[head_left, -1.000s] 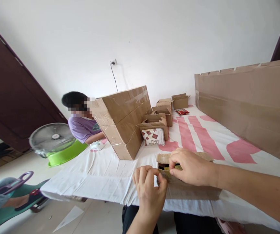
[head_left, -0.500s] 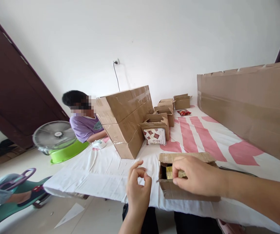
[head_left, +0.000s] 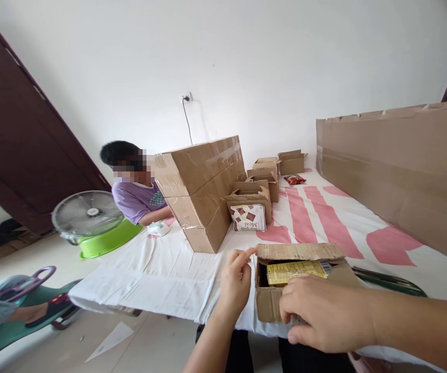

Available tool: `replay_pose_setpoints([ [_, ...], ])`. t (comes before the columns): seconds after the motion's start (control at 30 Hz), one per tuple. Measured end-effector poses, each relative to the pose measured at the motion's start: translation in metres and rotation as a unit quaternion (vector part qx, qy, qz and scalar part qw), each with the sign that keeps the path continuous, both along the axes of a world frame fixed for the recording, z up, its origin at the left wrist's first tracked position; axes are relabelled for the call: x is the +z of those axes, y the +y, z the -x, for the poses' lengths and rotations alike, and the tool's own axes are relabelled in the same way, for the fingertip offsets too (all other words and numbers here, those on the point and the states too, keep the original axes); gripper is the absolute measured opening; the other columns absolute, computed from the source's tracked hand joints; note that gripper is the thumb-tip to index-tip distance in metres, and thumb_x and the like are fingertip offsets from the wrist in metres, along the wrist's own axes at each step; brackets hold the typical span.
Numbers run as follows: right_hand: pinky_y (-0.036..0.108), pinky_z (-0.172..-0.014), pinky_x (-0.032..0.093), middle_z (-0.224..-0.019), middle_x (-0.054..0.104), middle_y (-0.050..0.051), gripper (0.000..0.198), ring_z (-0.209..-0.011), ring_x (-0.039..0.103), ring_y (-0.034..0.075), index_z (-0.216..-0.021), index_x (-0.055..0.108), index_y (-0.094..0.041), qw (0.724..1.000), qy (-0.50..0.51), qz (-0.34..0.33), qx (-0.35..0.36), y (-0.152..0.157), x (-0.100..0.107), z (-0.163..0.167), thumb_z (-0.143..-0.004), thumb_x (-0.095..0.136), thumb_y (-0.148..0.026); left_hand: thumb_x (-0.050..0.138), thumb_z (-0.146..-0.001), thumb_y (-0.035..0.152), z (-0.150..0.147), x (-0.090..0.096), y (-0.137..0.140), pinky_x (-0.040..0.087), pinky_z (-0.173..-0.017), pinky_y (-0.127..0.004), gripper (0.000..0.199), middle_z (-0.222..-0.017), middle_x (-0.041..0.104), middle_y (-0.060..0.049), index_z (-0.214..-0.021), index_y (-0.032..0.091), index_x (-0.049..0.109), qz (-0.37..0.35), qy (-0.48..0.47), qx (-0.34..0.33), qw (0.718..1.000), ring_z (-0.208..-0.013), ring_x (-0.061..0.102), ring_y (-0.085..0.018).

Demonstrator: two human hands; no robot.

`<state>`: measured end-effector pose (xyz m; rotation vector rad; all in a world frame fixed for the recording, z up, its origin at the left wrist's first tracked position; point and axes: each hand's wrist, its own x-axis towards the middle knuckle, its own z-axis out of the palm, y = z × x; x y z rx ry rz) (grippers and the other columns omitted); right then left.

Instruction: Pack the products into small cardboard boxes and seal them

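A small cardboard box [head_left: 269, 304] stands at the table's near edge with its far flap raised. Inside it lies a yellow printed packet [head_left: 295, 271] with a barcode at its right end. My left hand [head_left: 236, 282] is beside the box's left end, most fingers loosely curled, the index finger stretched out to the corner of the far flap. Across the near side of the box lies my right hand [head_left: 320, 313], its fingers bent over the near edge and its thumb lower down. It hides that side's right part.
Stacked taped cartons [head_left: 196, 191] stand left of centre. Open cardboard boxes [head_left: 262, 191] line up beside them, a "Super Meal" card [head_left: 248, 217] in front. A red packet [head_left: 295, 179] lies behind. Dark green scissors-like tool [head_left: 392, 282] lies right. A person [head_left: 140, 202] leans at the table's left.
My right hand has come out of the box's opening down to its near side, uncovering the yellow packet. My left hand has moved up and right to the far flap's corner.
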<state>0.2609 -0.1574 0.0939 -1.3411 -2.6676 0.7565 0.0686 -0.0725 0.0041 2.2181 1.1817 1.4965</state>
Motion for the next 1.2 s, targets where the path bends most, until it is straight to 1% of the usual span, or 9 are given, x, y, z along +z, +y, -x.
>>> replay_pose_setpoints([
  [0.17,0.025,-0.067,0.045,-0.087,0.071,0.002,0.014,-0.078,0.064,0.016,-0.087,0.070,-0.019,0.991,0.103,0.027,-0.081,0.037,-0.001,-0.005,-0.075,0.064,-0.015,0.042,-0.081,0.006,-0.004,-0.014,0.003,0.049,-0.066,-0.027,0.035,-0.079,0.063,-0.003,-0.097,0.018,0.070,0.024,0.013,-0.015,1.000,-0.070,0.060,-0.015],
  [0.23,0.023,-0.063,0.044,-0.086,0.068,0.002,0.022,-0.074,0.062,0.014,-0.097,0.067,-0.017,0.978,0.145,0.035,-0.147,0.055,-0.004,-0.006,-0.075,0.064,-0.013,0.043,-0.082,0.010,-0.005,-0.021,0.005,0.047,-0.062,-0.026,0.031,-0.075,0.062,-0.002,-0.096,0.018,0.069,0.031,-0.012,-0.018,0.999,-0.067,0.058,-0.014],
  [0.33,0.020,-0.053,0.043,-0.081,0.064,-0.001,0.040,-0.059,0.058,0.009,-0.117,0.056,-0.014,0.958,0.170,0.121,-0.198,0.074,-0.008,-0.001,-0.077,0.064,-0.015,0.045,-0.084,0.013,-0.007,-0.028,0.008,0.046,-0.062,-0.026,0.026,-0.072,0.060,-0.001,-0.094,0.018,0.068,0.055,-0.049,-0.026,0.997,-0.066,0.058,-0.015],
  [0.47,0.017,-0.046,0.039,-0.074,0.059,-0.005,0.052,-0.050,0.055,0.007,-0.126,0.048,-0.012,0.954,0.155,0.162,-0.201,0.081,-0.010,0.010,-0.077,0.065,-0.014,0.047,-0.084,0.016,-0.008,-0.029,0.009,0.046,-0.063,-0.026,0.024,-0.072,0.061,-0.002,-0.093,0.019,0.068,0.071,-0.062,-0.026,0.995,-0.067,0.058,-0.015],
  [0.83,0.016,-0.045,0.037,-0.070,0.057,-0.006,0.041,-0.049,0.055,0.006,-0.118,0.051,-0.013,0.955,0.148,0.165,-0.195,0.083,-0.012,0.011,-0.079,0.064,-0.012,0.045,-0.085,0.016,-0.008,-0.029,0.007,0.045,-0.062,-0.026,0.025,-0.073,0.061,-0.002,-0.094,0.019,0.068,0.065,-0.055,-0.027,0.996,-0.066,0.057,-0.015],
  [0.9,0.017,-0.046,0.038,-0.070,0.061,-0.004,0.037,-0.050,0.057,0.007,-0.118,0.053,-0.013,0.962,0.124,0.151,-0.190,0.086,-0.013,0.010,-0.082,0.061,-0.015,0.046,-0.085,0.016,-0.009,-0.028,0.007,0.046,-0.063,-0.026,0.024,-0.074,0.061,-0.002,-0.093,0.019,0.068,0.066,-0.059,-0.029,0.996,-0.067,0.058,-0.015],
  [1.0,0.019,-0.050,0.040,-0.076,0.069,-0.001,0.023,-0.061,0.064,0.011,-0.106,0.064,-0.018,0.976,0.046,0.060,-0.205,0.093,-0.013,0.013,-0.084,0.059,-0.021,0.045,-0.085,0.015,-0.009,-0.027,0.007,0.046,-0.063,-0.026,0.025,-0.074,0.062,-0.002,-0.092,0.019,0.068,0.061,-0.060,-0.030,0.996,-0.067,0.058,-0.015],
  [1.1,0.023,-0.058,0.043,-0.085,0.073,0.003,0.010,-0.081,0.069,0.019,-0.086,0.070,-0.020,0.975,-0.005,-0.019,-0.220,0.096,-0.011,0.021,-0.078,0.064,-0.022,0.044,-0.085,0.013,-0.009,-0.029,0.009,0.045,-0.063,-0.025,0.027,-0.074,0.061,-0.002,-0.093,0.019,0.068,0.057,-0.052,-0.030,0.997,-0.066,0.056,-0.014],
  [1.2,0.029,-0.068,0.046,-0.099,0.071,0.011,0.010,-0.092,0.068,0.026,-0.085,0.071,-0.016,0.971,-0.034,-0.069,-0.226,0.094,-0.007,0.032,-0.079,0.064,-0.021,0.043,-0.085,0.012,-0.008,-0.033,0.010,0.045,-0.063,-0.025,0.028,-0.074,0.060,-0.002,-0.096,0.018,0.068,0.057,-0.045,-0.031,0.997,-0.066,0.056,-0.014],
])
